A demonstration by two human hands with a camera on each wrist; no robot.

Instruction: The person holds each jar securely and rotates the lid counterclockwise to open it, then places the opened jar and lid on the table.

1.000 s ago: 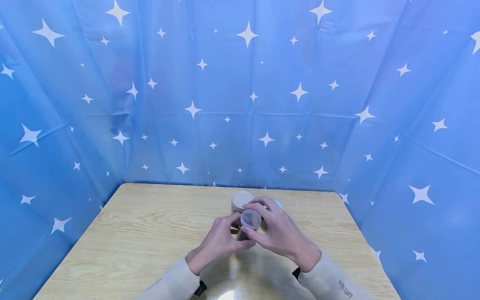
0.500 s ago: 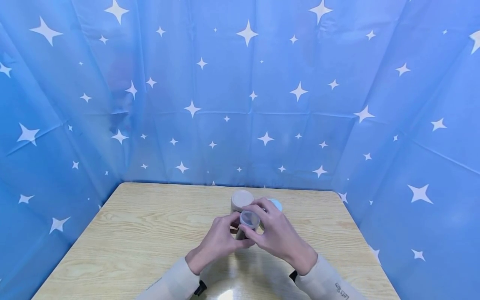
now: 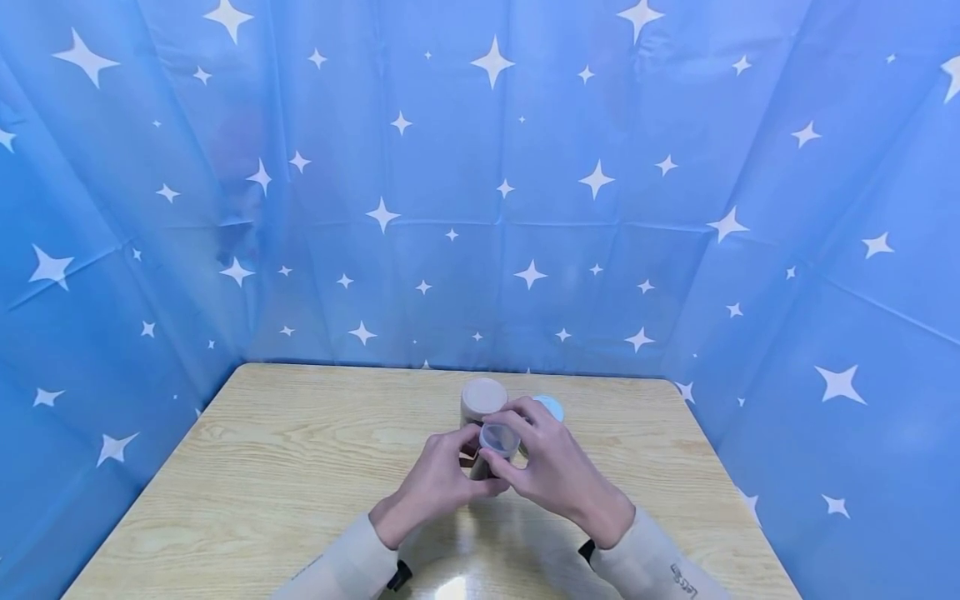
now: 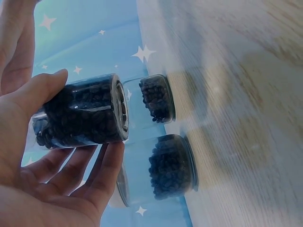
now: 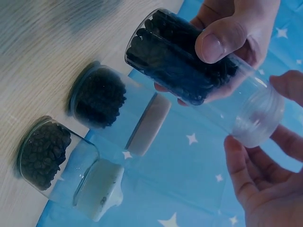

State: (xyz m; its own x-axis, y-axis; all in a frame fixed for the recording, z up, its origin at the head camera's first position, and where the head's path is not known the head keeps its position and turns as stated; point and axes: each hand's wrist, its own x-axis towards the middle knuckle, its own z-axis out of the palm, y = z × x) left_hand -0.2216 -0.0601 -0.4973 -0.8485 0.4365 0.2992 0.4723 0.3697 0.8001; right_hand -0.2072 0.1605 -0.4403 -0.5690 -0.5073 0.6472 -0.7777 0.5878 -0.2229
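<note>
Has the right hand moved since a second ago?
Yes, slightly: in the head view, the right hand sits lower against the light-blue lid, more of which shows.

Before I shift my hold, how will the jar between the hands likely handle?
The jar is probably stiff and slippery, perhaps breakable: its smooth, clear wall could be glass. Being round, it would likely roll if laid down. The dark pieces may shift, since clear space shows below the translucent lid.
</note>
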